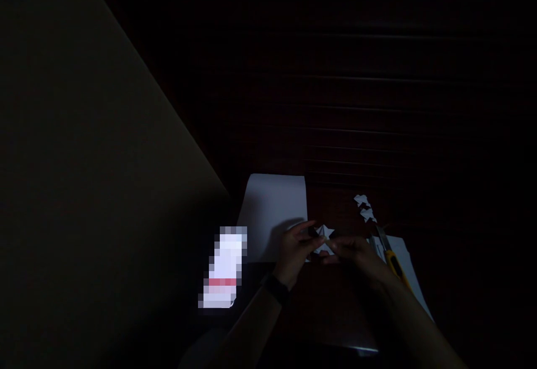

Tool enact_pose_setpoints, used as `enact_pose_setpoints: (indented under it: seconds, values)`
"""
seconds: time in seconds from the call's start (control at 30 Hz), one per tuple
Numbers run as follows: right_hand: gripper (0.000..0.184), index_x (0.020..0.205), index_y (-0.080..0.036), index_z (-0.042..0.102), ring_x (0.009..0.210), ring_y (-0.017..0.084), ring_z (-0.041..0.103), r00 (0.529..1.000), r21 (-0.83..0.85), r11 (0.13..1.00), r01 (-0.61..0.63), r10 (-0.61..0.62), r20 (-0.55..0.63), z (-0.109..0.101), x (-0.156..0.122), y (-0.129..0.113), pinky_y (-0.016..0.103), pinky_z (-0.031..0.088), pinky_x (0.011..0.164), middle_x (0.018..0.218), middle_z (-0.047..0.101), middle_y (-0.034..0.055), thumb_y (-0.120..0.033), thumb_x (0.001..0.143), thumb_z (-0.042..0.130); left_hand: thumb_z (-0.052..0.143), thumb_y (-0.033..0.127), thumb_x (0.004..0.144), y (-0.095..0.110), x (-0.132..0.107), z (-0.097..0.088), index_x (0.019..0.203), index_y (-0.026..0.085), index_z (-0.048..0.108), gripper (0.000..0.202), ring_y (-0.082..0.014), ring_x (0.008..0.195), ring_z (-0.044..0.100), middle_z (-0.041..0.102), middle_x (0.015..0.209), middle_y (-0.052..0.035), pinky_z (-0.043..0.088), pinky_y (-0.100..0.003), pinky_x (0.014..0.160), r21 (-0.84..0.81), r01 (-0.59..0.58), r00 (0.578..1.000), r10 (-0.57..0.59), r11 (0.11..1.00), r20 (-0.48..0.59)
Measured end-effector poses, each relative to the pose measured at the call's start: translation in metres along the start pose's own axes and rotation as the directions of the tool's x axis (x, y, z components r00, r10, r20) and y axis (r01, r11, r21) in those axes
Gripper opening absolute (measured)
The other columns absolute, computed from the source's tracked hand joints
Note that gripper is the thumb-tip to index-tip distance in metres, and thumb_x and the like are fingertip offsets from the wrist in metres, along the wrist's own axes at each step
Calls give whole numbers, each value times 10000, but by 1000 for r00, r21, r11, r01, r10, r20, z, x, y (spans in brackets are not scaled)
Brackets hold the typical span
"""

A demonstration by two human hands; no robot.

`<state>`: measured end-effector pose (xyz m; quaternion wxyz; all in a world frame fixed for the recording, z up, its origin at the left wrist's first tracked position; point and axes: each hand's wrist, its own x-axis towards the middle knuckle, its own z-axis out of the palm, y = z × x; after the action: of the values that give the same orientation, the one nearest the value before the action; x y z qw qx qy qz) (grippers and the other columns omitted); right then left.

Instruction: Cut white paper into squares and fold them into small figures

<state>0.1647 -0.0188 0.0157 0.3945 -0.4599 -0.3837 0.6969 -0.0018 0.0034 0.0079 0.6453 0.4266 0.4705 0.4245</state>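
Between both my hands is a small folded white paper star point(324, 231), held above the dark table. My left hand point(296, 247) pinches its left and lower side with the thumb, the index finger stretched out behind. My right hand point(351, 250) grips the star's lower right with thumb and fingertips. The light is dim, so the star's finer folds are hard to make out. Two more white paper stars point(366, 214) lie behind my right hand. A yellow utility knife point(393, 263) rests on white paper beside my right wrist.
Left of my hands lies a large white sheet of paper point(272, 201). A lit, pixelated screen point(224, 268) stands at the near left. More white paper point(409, 263) lies under the knife. A pale wall point(104, 162) bounds the left; dark slatted wood point(356, 78) rises behind.
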Motion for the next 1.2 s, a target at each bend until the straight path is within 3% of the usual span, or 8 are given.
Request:
enact_pose_setpoints:
  seconds: [0.23, 0.37, 0.5, 0.8, 1.2]
  values:
    - [218, 799, -126, 713, 666, 183, 645, 996, 74, 996, -46, 51, -70, -8, 4, 8, 321, 513, 667, 723, 688, 79, -312, 686, 714, 667, 345, 717, 3, 2, 0, 1067, 169, 624, 394, -172, 828, 600, 654, 992, -87, 458, -226, 640, -24, -54, 995, 56, 998, 81]
    - [162, 761, -139, 714, 694, 188, 648, 994, 144, 986, -82, 91, -57, -8, 1, 5, 339, 519, 692, 756, 687, 65, -262, 659, 738, 658, 351, 723, 3, 2, 0, 947, 121, 656, 322, -152, 712, 586, 661, 860, -84, 446, -230, 589, -68, -29, 985, 40, 997, 166]
    - [150, 766, -150, 715, 730, 206, 650, 993, 194, 974, -118, 115, 26, -5, -2, 2, 400, 508, 748, 782, 689, 64, -240, 650, 744, 692, 331, 690, 1, 2, 0, 885, 114, 658, 294, -141, 685, 573, 646, 807, -69, 432, -220, 576, -84, -38, 989, 49, 996, 137]
    - [227, 679, -107, 711, 618, 191, 632, 996, 87, 993, -76, 79, -38, -3, 3, 5, 297, 492, 586, 643, 680, 88, -306, 587, 770, 710, 325, 658, 2, 3, 6, 838, 112, 668, 282, -98, 529, 523, 597, 631, -14, 401, -191, 478, 3, -25, 998, 25, 1000, 54]
    - [207, 679, -133, 700, 506, 132, 570, 985, -235, 972, 34, -72, -156, -2, 3, 7, 232, 406, 508, 574, 663, 45, -339, 690, 688, 653, 380, 714, -2, 4, 4, 854, 144, 653, 274, -142, 649, 587, 659, 773, -53, 436, -210, 538, 117, -107, 992, 98, 987, 74]
